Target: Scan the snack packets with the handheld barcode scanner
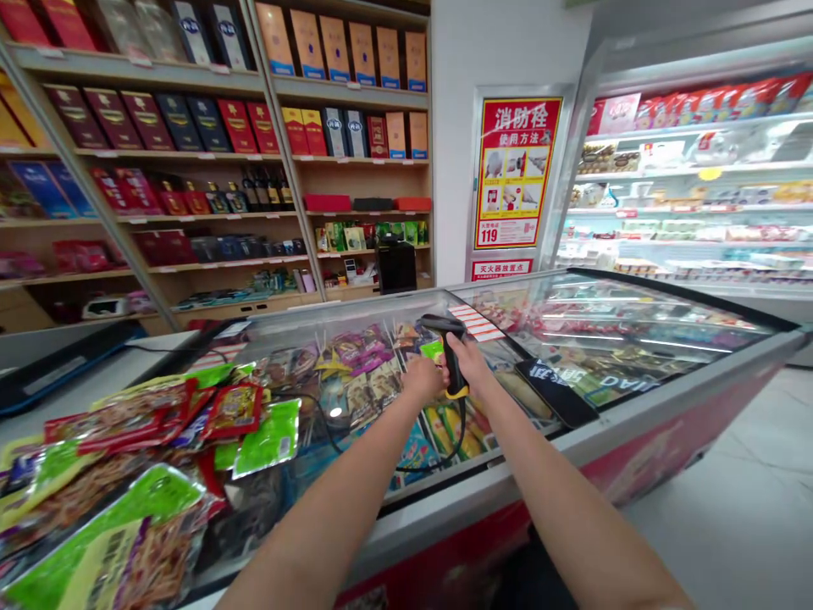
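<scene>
From the wearer's head view, the only one there is, I see both hands meeting out over the chest freezer [445,512]. The right hand [468,357] has its fingers wrapped around the handle of a black scanner [453,363], which stands roughly upright in the grip, its head above the knuckles; holding it by the handle presumably leaves that head free to aim. Close against it on the left, the left hand [423,377] has its fingers curled and seemingly pinching a small green packet [433,349], just beneath the scanner's head, probably so that the two stay near each other. I can't tell which face of the packet is turned up. Below the fingers, the scanner's cable [462,424] loops loosely over the glass, slack enough, I'd judge, not to tug. Well to the left of them, a heap of snack packets [235,413] lies on the near end, likely put there within easy reach. To their right, a black sign [555,390] rests on the freezer.
</scene>
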The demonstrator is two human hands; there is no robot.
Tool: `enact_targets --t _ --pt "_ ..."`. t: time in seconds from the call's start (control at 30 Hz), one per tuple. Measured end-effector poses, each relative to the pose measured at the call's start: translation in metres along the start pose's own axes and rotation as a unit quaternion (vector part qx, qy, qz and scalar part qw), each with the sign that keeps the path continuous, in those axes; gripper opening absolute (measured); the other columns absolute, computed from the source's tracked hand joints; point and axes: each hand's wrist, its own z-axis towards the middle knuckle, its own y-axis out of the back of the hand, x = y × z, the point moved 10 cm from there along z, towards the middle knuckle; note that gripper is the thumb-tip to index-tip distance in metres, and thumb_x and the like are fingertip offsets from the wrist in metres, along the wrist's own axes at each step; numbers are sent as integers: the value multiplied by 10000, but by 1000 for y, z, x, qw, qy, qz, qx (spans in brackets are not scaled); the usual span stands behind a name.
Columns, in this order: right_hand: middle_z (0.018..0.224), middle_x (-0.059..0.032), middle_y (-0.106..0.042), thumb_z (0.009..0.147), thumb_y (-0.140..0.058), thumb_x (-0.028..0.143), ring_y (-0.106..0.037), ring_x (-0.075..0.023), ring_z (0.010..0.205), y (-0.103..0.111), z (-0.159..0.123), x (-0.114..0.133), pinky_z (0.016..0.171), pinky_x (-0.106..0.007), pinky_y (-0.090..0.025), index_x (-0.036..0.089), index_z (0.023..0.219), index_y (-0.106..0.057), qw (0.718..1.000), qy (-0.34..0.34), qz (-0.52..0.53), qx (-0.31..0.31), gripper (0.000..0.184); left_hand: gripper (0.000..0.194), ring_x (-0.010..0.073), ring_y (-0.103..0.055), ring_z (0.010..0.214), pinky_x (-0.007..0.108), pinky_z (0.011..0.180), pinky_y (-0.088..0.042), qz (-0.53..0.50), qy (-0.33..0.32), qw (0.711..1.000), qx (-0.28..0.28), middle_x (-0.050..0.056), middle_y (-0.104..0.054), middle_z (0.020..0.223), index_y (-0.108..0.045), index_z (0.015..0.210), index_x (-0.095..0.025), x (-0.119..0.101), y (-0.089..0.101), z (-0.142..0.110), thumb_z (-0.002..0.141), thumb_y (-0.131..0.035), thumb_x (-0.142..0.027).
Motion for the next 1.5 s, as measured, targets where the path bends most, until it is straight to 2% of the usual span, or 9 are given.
enact_targets --t 0.07,0.13,0.3,0.4,0.47,0.63,0.83,1.1,1.5 --pt "419 48 -501 781 -581 558 -451 -86 311 0 1 -1 314 -202 -418 188 684 -487 1000 -4 -5 0 394 198 288 -630 1000 407 844 -471 -61 18 998 9 138 -677 1030 -636 831 -171 6 -4 8 657 -690 -248" --pt "429 41 -508 783 -581 562 -453 -81 319 -2 2 2 318 -196 -414 187 664 -482 1000 3 -7 -2 405 164 239 -658 878 352 783 -488 -167 23 985 -25 89 -697 859 -613 802 -169 16 1 18 666 -688 -225" --pt "477 46 -526 772 -601 564 -460 -78 334 -20 8 8 321 -195 -409 194 700 -486 1000 22 1 8 394 133 136 -625 598 240 594 -488 -430 28 882 -190 -11 -618 623 -548 787 -166 73 41 33 709 -653 -189" --pt "487 51 -526 796 -582 543 -467 -82 338 -32 12 1 328 -199 -411 195 741 -486 1000 7 0 23 365 120 126 -618 576 236 565 -493 -474 47 835 -275 -24 -608 631 -533 794 -173 116 64 33 724 -628 -192" --pt "495 50 -532 816 -568 513 -470 -87 342 -37 13 -7 333 -206 -410 197 768 -493 999 -9 -9 34 328 105 133 -621 576 248 563 -503 -485 66 818 -301 -24 -606 632 -536 803 -173 139 68 34 731 -609 -196" --pt "495 45 -536 818 -573 489 -468 -98 351 -35 12 -29 344 -223 -406 196 805 -506 997 -47 -30 46 301 107 142 -634 634 256 605 -512 -454 77 824 -330 -10 -615 680 -539 797 -172 159 64 38 723 -609 -205" --pt "488 56 -525 817 -563 504 -457 -96 343 -25 10 -34 335 -223 -404 201 821 -486 996 -52 -58 43 313 156 143 -629 611 266 600 -510 -450 98 832 -309 -4 -622 685 -553 863 -166 162 54 45 741 -614 -243" --pt "519 43 -525 824 -546 490 -468 -115 373 -28 4 -44 363 -254 -407 215 791 -467 988 -66 -122 72 287 145 162 -654 677 269 628 -512 -456 99 825 -319 38 -664 751 -551 844 -162 167 50 49 740 -627 -230" --pt "522 55 -527 792 -575 532 -470 -106 369 -26 6 -48 365 -249 -413 221 780 -425 988 -70 -125 61 346 141 152 -655 658 263 624 -516 -455 97 827 -315 14 -648 710 -556 852 -164 166 49 49 741 -622 -220"
